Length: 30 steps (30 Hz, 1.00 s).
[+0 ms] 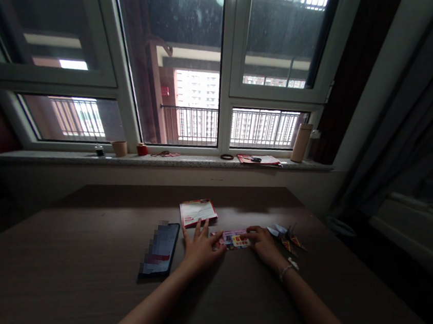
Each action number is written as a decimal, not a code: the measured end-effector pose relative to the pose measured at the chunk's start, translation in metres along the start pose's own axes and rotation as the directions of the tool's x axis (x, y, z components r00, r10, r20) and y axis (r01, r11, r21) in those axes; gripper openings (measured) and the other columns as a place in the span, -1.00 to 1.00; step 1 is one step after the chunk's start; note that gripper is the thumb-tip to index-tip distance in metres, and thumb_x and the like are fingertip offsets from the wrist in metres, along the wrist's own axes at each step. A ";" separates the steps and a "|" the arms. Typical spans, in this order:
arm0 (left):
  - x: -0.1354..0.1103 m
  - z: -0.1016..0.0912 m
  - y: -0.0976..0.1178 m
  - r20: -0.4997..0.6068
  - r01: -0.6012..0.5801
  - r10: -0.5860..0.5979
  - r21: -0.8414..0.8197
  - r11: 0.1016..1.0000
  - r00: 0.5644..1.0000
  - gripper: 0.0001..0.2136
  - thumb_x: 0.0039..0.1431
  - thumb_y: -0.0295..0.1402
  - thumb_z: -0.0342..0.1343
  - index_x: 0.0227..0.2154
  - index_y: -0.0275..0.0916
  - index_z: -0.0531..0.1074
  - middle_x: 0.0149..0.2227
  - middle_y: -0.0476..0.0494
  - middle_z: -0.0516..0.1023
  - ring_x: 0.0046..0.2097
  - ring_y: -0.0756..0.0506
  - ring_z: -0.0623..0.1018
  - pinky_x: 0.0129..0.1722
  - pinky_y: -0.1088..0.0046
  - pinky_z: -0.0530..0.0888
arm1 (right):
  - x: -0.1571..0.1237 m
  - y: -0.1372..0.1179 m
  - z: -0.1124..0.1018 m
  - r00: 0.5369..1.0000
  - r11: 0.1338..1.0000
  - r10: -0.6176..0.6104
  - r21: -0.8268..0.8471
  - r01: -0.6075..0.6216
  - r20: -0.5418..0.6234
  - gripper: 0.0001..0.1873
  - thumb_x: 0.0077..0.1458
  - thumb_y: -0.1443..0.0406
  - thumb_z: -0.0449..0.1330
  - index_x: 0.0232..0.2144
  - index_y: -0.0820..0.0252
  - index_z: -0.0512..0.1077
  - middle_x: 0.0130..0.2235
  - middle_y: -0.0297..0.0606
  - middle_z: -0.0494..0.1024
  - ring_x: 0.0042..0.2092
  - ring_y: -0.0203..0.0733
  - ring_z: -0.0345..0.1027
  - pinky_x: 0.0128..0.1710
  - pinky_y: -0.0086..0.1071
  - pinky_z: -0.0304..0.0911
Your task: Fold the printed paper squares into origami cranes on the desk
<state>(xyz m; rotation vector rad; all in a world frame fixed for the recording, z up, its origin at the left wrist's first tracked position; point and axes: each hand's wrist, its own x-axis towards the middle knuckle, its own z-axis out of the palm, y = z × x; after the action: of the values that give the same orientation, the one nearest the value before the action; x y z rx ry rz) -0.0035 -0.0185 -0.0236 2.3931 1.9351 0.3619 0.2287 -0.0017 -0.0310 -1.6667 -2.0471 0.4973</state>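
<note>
A small colourful printed paper slip (237,239) lies on the brown table between my two hands. My left hand (200,250) is palm down with its fingers spread; its thumb side touches the slip's left end. Its fingertips reach the near edge of a stack of white, red-edged paper sheets (197,212). The bent fingers of my right hand (264,245) are on the slip's right end; its thumb is hard to make out. Just beyond that hand are several folded paper pieces (286,236). Left of my left hand lies a phone (160,251), its screen partly blurred out.
Beyond the table (96,232), the windowsill (197,159) holds a paper cup (119,147), a small red item (142,149), a dark ring (227,157), papers with scissors (261,159) and a tan bottle (301,142). A curtain (396,108) hangs at the right.
</note>
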 end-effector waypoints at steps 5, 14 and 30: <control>0.000 0.003 0.001 -0.020 0.006 -0.005 0.010 1.000 1.000 -0.50 0.14 0.14 -0.08 0.13 0.26 0.30 0.38 -0.12 0.02 0.39 -0.38 -0.13 0.15 -0.38 -0.41 | -0.006 -0.009 0.002 0.997 0.999 -0.035 -0.036 0.032 -0.067 -0.53 0.03 0.42 0.03 -0.09 -0.04 0.56 0.03 -0.24 0.42 0.09 -0.09 0.20 0.18 -0.26 0.03; -0.003 -0.004 0.006 -0.019 -0.006 0.005 -0.036 0.999 1.000 -0.55 0.19 0.13 -0.13 0.06 0.23 0.40 0.36 -0.12 0.07 0.38 -0.38 -0.08 0.16 -0.38 -0.36 | -0.008 -0.014 0.005 0.986 0.993 -0.047 -0.111 0.029 -0.163 -0.70 0.14 0.20 0.14 -0.10 0.01 0.55 -0.03 -0.15 0.43 0.06 -0.01 0.21 0.10 -0.23 0.10; 0.001 -0.008 0.004 0.090 -0.249 0.261 -0.129 0.960 0.961 -0.64 0.23 -0.01 -0.04 0.08 0.26 0.35 0.25 0.11 0.32 0.36 -0.30 0.01 0.21 -0.32 -0.39 | 0.001 -0.030 0.014 0.971 0.968 -0.189 -0.193 0.159 -0.147 -0.71 0.21 0.27 0.06 -0.11 0.00 0.54 -0.02 -0.29 0.54 0.05 -0.11 0.26 0.06 -0.25 0.08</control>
<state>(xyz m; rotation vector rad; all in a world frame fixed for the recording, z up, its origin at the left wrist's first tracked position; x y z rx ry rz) -0.0010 -0.0192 -0.0144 2.5320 1.5207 0.3383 0.1961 -0.0067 -0.0259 -1.5486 -2.1411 0.1137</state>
